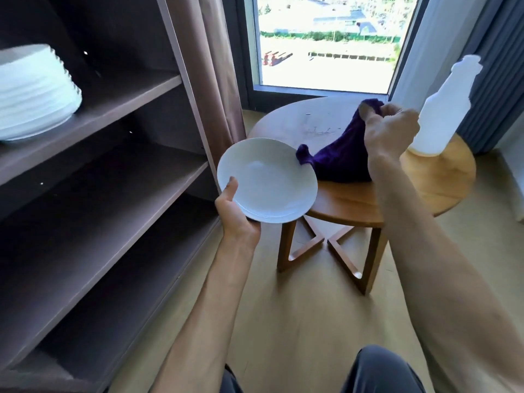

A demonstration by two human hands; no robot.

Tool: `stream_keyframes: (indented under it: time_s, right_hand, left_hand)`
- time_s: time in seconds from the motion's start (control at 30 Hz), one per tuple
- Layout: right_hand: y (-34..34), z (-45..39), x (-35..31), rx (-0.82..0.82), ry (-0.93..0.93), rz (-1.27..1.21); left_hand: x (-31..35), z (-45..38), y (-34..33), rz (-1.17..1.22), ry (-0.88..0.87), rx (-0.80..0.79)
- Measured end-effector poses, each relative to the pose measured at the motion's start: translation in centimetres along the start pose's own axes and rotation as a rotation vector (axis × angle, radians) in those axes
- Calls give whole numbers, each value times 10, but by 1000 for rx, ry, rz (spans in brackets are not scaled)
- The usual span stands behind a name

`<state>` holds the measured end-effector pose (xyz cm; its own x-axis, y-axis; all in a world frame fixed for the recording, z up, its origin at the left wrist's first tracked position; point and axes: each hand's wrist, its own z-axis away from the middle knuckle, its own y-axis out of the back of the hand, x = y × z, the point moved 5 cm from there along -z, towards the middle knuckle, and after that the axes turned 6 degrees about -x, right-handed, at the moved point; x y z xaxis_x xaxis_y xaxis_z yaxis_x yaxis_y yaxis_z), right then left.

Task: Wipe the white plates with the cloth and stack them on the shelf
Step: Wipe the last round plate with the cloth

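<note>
Holding a white plate out over the floor, the left hand is gripping its near rim, thumb lying on the top face and fingers curled beneath, the plate tilting a little toward the camera. The right hand is pinching the purple cloth at its top, fingers bunched tight on the fabric, and the cloth is hanging down so its lower folds are resting on the round wooden counter. One corner of the cloth is sitting just beside the plate's far rim. A white bottle is standing upright on the counter behind that hand. On the dark shelf at left, a stack of white plates is sitting.
</note>
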<state>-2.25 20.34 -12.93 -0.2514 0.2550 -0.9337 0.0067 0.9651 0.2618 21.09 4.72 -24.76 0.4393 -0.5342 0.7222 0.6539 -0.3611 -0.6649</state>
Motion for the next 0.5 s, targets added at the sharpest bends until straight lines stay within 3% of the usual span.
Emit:
stream_keyframes:
  time_s: [0.1, 0.2, 0.27, 0.4, 0.43, 0.47, 0.5]
  right_hand:
    - [0, 4, 2, 17, 11, -31]
    - [-11, 19, -8, -118, -35, -122]
    - [-24, 34, -17, -302, -8, -137]
    - [-54, 84, -31, -958, 74, -20]
    - [-59, 89, -29, -1008, 90, -100]
    - [-59, 89, -25, -941, 127, -169]
    - [-56, 82, -20, -756, 174, -151]
  left_hand:
    - [4, 0, 0, 34, -58, 32]
    - [8, -2, 3, 46, -142, 60]
    - [7, -3, -1, 42, -162, 44]
    - [1, -3, -8, 51, -117, 32]
    - [1, -4, -8, 60, -100, 39]
    - [0, -6, -7, 79, -77, 45]
    - [-1, -7, -5, 105, -52, 57]
